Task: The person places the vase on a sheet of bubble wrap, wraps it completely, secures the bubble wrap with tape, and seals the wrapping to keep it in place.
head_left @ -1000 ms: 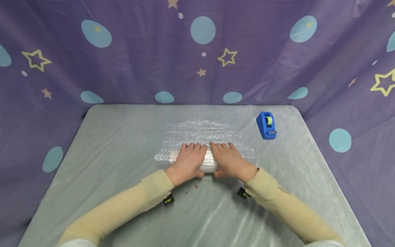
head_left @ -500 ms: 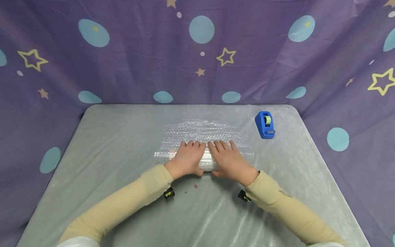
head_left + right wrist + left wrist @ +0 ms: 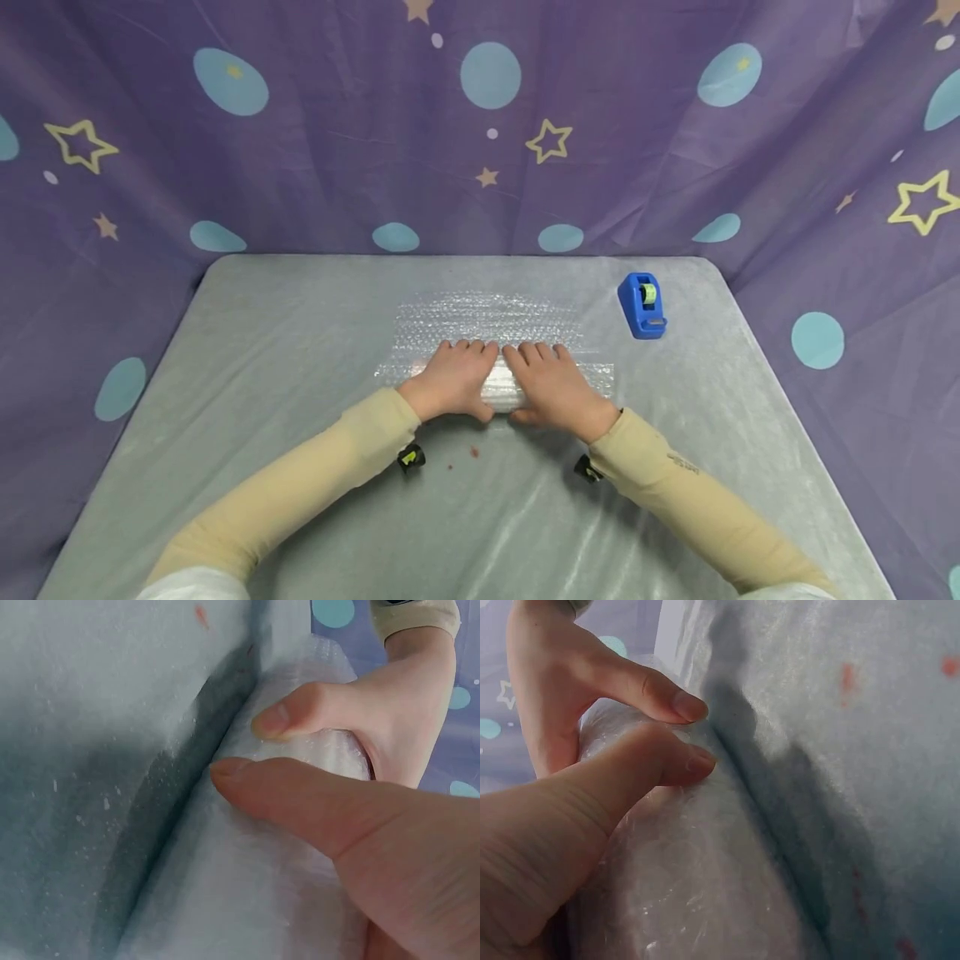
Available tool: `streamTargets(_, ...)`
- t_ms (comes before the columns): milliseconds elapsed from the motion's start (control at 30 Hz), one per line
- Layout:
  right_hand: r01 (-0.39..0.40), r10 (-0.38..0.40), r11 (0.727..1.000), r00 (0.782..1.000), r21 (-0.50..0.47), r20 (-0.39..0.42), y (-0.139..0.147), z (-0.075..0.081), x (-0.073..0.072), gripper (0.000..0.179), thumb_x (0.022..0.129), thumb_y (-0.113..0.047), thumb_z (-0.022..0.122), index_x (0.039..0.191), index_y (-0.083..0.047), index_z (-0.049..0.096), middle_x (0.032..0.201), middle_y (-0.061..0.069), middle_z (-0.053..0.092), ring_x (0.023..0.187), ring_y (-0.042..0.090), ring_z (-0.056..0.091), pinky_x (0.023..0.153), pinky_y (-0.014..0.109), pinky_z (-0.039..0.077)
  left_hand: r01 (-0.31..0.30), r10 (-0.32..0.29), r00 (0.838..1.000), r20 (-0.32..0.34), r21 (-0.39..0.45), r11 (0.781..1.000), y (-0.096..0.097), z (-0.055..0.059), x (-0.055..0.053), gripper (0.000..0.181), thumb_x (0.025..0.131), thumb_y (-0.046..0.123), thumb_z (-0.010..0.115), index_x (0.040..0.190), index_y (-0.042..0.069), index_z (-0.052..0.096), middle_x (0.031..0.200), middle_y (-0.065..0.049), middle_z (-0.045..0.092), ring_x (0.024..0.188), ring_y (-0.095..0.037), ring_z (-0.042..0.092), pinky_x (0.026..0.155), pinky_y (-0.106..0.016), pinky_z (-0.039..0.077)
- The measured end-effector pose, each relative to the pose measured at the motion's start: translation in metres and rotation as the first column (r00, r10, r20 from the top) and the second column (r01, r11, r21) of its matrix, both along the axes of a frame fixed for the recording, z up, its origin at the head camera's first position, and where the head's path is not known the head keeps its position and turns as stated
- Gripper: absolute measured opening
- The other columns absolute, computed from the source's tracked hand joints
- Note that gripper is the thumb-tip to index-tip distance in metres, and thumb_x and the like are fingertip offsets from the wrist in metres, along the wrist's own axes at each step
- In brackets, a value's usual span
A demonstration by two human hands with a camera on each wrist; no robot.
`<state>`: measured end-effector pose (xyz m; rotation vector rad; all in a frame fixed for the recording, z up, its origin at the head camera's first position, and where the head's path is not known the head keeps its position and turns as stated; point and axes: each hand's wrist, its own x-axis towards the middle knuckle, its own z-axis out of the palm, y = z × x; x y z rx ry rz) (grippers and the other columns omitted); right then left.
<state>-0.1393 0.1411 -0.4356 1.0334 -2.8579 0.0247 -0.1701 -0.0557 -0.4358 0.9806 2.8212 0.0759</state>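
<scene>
A roll of bubble wrap [image 3: 501,390] lies crosswise on the table, around something hidden inside; a pinkish patch shows through near its left end. The loose part of the bubble wrap sheet [image 3: 487,315] spreads flat behind it. My left hand [image 3: 453,379] grips the roll left of its middle, fingers over the top and thumb on the near side. Close beside it, my right hand [image 3: 555,387] holds the roll the same way. In the left wrist view both thumbs press on the layered plastic [image 3: 705,885], tips close together. The right wrist view shows the right thumb [image 3: 277,787] along the near side.
A blue tape dispenser [image 3: 642,308] with a greenish tape roll stands at the back right of the table. Grey cloth [image 3: 300,333] covers the tabletop, with small red spots [image 3: 474,452] in front of the hands. A purple patterned curtain [image 3: 337,125] encloses the back and sides.
Both hands and the bubble wrap roll have shifted slightly away from the body, toward the flat sheet. The grip looks the same, and the tape dispenser stays in place.
</scene>
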Motion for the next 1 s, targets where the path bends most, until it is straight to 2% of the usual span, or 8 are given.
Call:
streamTargets(267,0.013,-0.013,1.0,0.998,0.003,0.06,0.0,0.001,-0.008,0.097,0.068,-0.05,0.095,0.141,-0.005,0.05,0.117,0.018,0.065,0.109,0.038,0.064,0.091,0.056,0.053,0.002,-0.002,1.0,0.004,-0.005,1.0,0.0,0.001,-0.002,0.087,0.068,0.051,0.087,0.134,0.004,0.055,0.12,-0.015,0.067,0.105,-0.035,0.066,0.088,-0.053,0.054)
streamTargets(400,0.033,-0.036,0.999,0.996,0.041,0.087,-0.001,0.003,-0.011,0.103,0.069,-0.054,0.094,0.144,0.001,0.049,0.123,0.02,0.065,0.112,0.038,0.064,0.093,0.055,0.052,0.0,0.0,1.0,0.005,0.0,1.0,0.0,0.0,-0.002,0.087,0.069,0.051,0.088,0.135,0.004,0.055,0.121,-0.015,0.067,0.105,-0.035,0.066,0.089,-0.053,0.054)
streamTargets(500,0.038,-0.043,0.997,0.996,0.063,0.072,-0.002,0.002,-0.011,0.1,0.068,-0.055,0.093,0.138,0.003,0.052,0.121,0.019,0.065,0.108,0.037,0.064,0.091,0.053,0.052,0.002,-0.002,1.0,-0.002,0.013,1.0,0.0,-0.001,-0.001,0.086,0.069,0.052,0.089,0.133,0.005,0.056,0.12,-0.015,0.068,0.103,-0.035,0.067,0.088,-0.053,0.055)
streamTargets(633,0.032,-0.035,0.998,0.997,0.051,0.062,-0.002,0.0,-0.011,0.089,0.065,-0.052,0.094,0.128,-0.002,0.055,0.113,0.015,0.064,0.102,0.035,0.064,0.087,0.051,0.052,-0.003,0.003,1.0,-0.015,0.032,0.999,-0.001,-0.002,0.001,0.089,0.069,0.055,0.089,0.133,0.004,0.056,0.116,-0.015,0.068,0.1,-0.034,0.067,0.086,-0.051,0.055)
streamTargets(767,0.031,-0.034,0.998,0.997,0.046,0.073,-0.003,-0.001,-0.011,0.087,0.065,-0.05,0.094,0.127,-0.003,0.055,0.113,0.015,0.064,0.102,0.035,0.064,0.087,0.052,0.052,-0.005,0.007,0.999,-0.033,0.07,0.998,-0.004,-0.005,0.002,0.095,0.067,0.057,0.091,0.135,0.003,0.054,0.115,-0.015,0.063,0.091,-0.03,0.065,0.079,-0.047,0.057)
streamTargets(900,0.039,-0.043,0.998,0.995,0.043,0.091,-0.004,-0.001,-0.011,0.084,0.065,-0.047,0.094,0.125,-0.002,0.055,0.112,0.015,0.065,0.102,0.035,0.063,0.088,0.052,0.052,0.007,0.0,0.998,-0.055,0.115,0.993,-0.007,-0.006,0.003,0.092,0.065,0.057,0.092,0.13,0.005,0.053,0.108,-0.013,0.06,0.084,-0.027,0.062,0.072,-0.044,0.056)
streamTargets(1000,0.039,-0.043,0.998,0.995,0.039,0.095,-0.004,-0.001,-0.012,0.083,0.065,-0.046,0.094,0.124,-0.003,0.054,0.111,0.015,0.064,0.101,0.034,0.063,0.087,0.052,0.053,0.012,-0.003,0.997,-0.08,0.112,0.994,-0.009,-0.005,0.005,0.09,0.065,0.06,0.092,0.127,0.007,0.053,0.107,-0.013,0.062,0.093,-0.03,0.063,0.079,-0.046,0.055)
